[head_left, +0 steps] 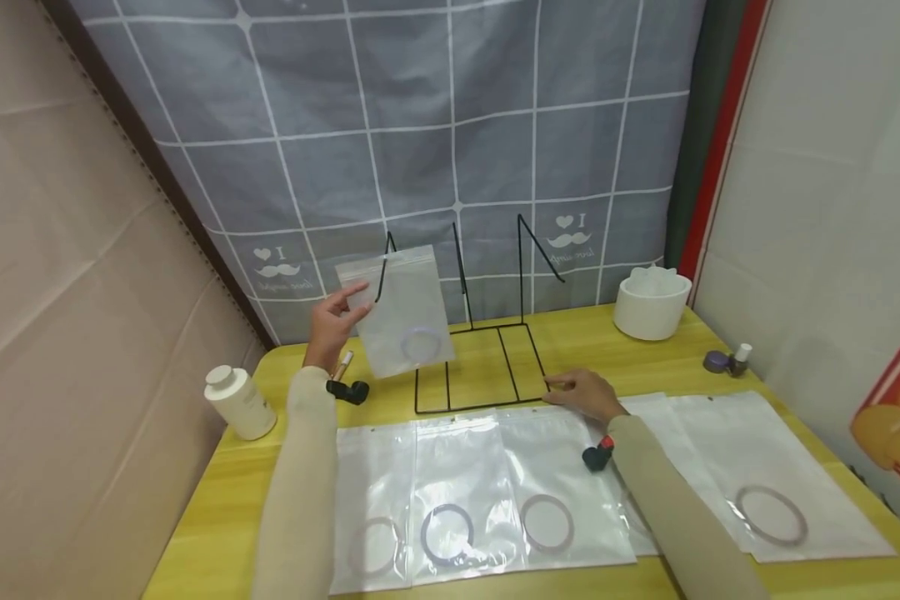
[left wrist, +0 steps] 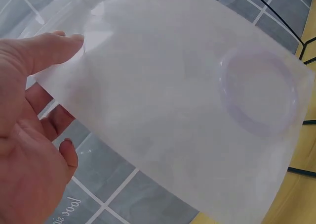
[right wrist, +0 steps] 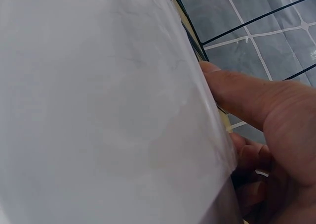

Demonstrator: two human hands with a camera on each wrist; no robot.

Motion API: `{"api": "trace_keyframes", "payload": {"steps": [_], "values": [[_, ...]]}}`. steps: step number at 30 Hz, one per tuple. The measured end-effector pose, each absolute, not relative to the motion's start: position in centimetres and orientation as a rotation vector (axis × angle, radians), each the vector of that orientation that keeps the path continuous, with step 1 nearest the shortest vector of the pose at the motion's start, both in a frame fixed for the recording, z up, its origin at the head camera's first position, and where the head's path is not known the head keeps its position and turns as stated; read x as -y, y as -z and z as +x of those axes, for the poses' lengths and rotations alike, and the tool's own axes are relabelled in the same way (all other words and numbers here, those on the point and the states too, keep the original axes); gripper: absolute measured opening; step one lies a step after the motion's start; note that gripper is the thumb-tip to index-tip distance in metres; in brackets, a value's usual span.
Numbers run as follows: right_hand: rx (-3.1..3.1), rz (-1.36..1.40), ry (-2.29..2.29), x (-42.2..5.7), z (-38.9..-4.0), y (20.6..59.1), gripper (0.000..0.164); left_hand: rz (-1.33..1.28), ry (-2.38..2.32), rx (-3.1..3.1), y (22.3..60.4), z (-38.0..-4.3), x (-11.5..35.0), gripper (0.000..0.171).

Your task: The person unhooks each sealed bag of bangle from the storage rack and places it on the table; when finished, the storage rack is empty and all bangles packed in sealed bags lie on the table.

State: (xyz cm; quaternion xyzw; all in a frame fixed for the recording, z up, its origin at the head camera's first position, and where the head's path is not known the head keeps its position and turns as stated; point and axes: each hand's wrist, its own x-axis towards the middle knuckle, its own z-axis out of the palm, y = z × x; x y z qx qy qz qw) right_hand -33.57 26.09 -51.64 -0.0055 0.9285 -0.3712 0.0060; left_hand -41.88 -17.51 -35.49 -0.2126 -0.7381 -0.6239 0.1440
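Observation:
My left hand pinches the left edge of a clear zip bag, thumb in front and fingers behind in the left wrist view. Inside the bag, low down, is a pale lilac ring. The bag is upright at the left side of a black wire rack, whose left prong crosses the bag's upper part. My right hand grips the rack's base at its front right corner. In the right wrist view a bag hides part of that base.
Several ring-holding zip bags lie flat along the front of the yellow table. A white bottle stands left, a white pot back right, beyond a purple-lidded jar and a small white-capped bottle. A grey curtain hangs behind.

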Motion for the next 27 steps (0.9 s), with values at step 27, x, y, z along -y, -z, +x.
{"api": "trace_keyframes", "payload": {"steps": [27], "values": [[-2.938,-0.037,1.134,-26.3,-33.5,51.9,0.058,-0.851,1.258,2.3,32.0,-32.0,20.3,0.029]]}}
